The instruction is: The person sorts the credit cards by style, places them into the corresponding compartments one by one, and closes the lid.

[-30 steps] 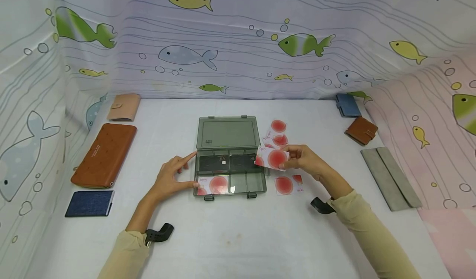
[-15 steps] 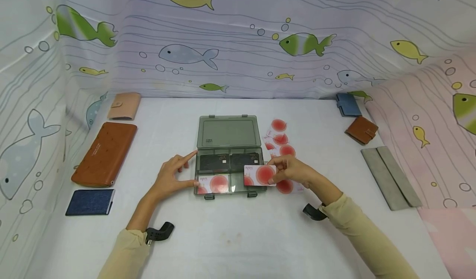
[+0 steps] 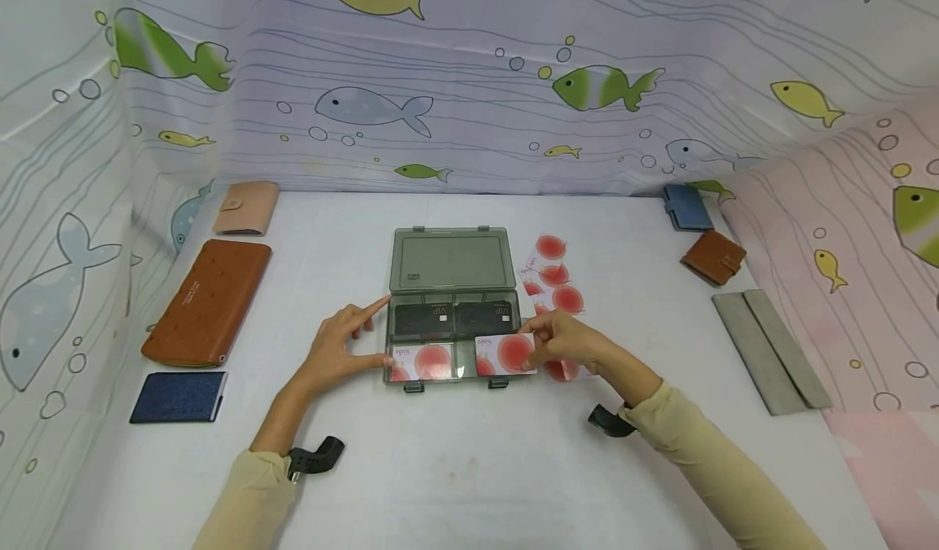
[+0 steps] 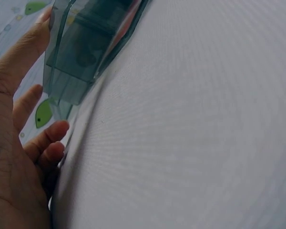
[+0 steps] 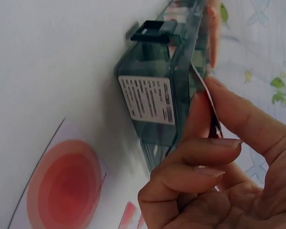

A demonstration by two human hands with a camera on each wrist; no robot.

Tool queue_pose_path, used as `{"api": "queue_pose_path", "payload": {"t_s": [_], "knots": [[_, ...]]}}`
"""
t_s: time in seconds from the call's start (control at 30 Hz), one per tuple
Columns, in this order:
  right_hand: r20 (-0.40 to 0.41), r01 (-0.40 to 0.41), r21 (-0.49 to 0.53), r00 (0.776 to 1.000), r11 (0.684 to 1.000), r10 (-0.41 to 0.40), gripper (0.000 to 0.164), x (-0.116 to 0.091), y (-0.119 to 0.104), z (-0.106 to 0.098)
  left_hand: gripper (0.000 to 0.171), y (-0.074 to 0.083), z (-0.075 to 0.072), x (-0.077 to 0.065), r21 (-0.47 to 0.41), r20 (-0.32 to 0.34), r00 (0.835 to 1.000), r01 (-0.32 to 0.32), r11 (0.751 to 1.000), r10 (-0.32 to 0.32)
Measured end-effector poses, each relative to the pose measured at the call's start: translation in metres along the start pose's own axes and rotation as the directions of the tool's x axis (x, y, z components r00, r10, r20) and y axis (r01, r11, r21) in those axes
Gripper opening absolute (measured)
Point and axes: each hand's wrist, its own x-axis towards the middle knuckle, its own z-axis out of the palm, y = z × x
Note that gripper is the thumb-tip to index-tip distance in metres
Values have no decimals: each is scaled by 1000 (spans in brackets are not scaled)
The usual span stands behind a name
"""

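Note:
A translucent green plastic box (image 3: pixel 453 258) lies with its lid folded back. Two black VIP cards (image 3: pixel 420 320) sit in its rear compartments, and a white card with red circles (image 3: pixel 421 363) fills the front left one. Above the front right compartment, my right hand (image 3: pixel 565 345) pinches another red-circle card (image 3: pixel 504 355) by its right edge. The right wrist view shows that card edge-on between thumb and fingers (image 5: pixel 205 157). With thumb and index finger spread and fairly straight, my left hand (image 3: pixel 341 348) touches the box's left side.
Several red-circle cards (image 3: pixel 555 275) lie in a row right of the box. Left stand a beige wallet (image 3: pixel 246 208), a brown zip wallet (image 3: pixel 209 301) and a dark blue notebook (image 3: pixel 178 397). A blue wallet (image 3: pixel 687 208), brown wallet (image 3: pixel 714 257) and grey case (image 3: pixel 770 352) lie right.
The right hand has carried its card from above the loose cards leftward and down over the front right compartment. The left hand stays at the box's side.

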Motion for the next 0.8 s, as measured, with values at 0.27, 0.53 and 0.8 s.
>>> {"api": "queue_pose_path", "payload": {"t_s": [0.27, 0.53, 0.8], "knots": [[-30, -25, -20, 999, 1000, 24, 33, 1, -4, 6, 93, -1, 0, 0, -3, -3, 1000, -2, 1000, 2], [-112, -46, -84, 993, 995, 37, 38, -5, -6, 7, 93, 0, 1, 0, 6, -5, 1000, -10, 1000, 10], [-165, -20, -120, 986, 993, 0, 28, -16, -2, 3, 93, 2, 0, 0, 7, 1, 1000, 1, 1000, -1]]}}
